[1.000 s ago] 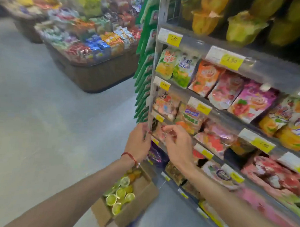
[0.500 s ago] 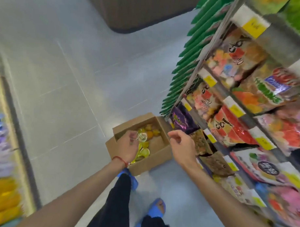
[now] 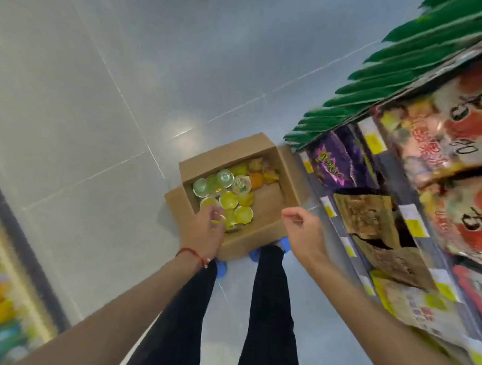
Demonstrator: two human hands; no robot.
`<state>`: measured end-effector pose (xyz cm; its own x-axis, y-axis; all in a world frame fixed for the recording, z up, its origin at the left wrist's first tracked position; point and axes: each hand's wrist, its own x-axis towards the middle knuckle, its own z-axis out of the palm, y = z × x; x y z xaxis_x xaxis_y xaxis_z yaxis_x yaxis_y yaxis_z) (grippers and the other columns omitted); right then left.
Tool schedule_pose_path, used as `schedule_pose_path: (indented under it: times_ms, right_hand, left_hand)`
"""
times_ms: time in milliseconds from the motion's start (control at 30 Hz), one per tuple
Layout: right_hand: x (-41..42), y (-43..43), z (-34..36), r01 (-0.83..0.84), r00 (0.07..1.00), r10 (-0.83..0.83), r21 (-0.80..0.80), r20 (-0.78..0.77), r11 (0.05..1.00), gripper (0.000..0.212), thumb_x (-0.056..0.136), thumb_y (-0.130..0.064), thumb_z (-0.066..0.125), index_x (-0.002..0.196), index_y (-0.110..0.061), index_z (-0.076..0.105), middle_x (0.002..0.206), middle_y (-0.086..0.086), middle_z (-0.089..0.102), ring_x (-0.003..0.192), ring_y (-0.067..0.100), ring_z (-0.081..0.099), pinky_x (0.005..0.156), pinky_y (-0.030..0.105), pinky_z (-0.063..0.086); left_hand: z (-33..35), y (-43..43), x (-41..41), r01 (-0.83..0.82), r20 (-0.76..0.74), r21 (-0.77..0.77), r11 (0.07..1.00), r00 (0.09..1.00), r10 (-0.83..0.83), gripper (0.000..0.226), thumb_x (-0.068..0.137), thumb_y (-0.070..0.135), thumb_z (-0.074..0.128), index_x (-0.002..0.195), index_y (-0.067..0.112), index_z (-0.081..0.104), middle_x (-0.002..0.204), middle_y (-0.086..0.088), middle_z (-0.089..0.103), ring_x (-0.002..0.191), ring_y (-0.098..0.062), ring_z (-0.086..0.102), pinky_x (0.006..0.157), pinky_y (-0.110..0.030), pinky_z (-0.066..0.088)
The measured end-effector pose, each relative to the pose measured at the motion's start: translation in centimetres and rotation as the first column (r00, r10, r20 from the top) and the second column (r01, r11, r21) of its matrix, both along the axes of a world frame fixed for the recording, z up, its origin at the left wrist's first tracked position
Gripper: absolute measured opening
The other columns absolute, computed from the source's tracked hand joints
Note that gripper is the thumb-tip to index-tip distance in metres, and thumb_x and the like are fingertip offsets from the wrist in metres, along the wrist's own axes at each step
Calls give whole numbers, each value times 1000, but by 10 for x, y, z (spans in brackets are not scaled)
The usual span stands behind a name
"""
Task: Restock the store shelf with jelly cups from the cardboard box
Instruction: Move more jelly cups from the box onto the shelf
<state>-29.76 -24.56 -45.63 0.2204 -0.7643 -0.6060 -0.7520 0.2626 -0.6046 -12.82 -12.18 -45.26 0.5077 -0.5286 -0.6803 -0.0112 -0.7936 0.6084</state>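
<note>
On the floor beside the shelf (image 3: pixel 386 171), poises left hand (image 3: pixel 202 227) over cups (image 3: pixel 228 199) in the part-filled box (image 3: pixel 230 152), fingers curled, grip not determinable, holds right hand (image 3: pixel 304 228) empty, loosely curled, and leaves many cups unshelved.

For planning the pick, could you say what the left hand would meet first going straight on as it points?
Likely the yellow jelly cups in the near-left corner of the cardboard box; the left hand points down at them, though depth is unclear.
</note>
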Motion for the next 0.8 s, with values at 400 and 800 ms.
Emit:
schedule_pose_path:
  times_ms: [400,800]
  right_hand:
    - [29,-69,-270,-168,955,219,243,-200,955,32,97,-15,58,129,-22,58,120,-2,63,116,20,58,90,26,42]
    - [64,-89,-456,-231,945,282,271,-166,934,83,94,-32,69,160,-29,19,145,10,54,137,29,45,110,32,35]
  left_hand:
    - [-278,-62,-12,120,-5,223,967,993,-122,46,90,28,61,133,17,52,133,-4,56,120,-24,54,99,-37,45]
    - [-462,-122,-38,69,230,440,895,955,-186,87,84,55,60,151,16,21,147,-17,28,129,-41,42,105,-46,35]
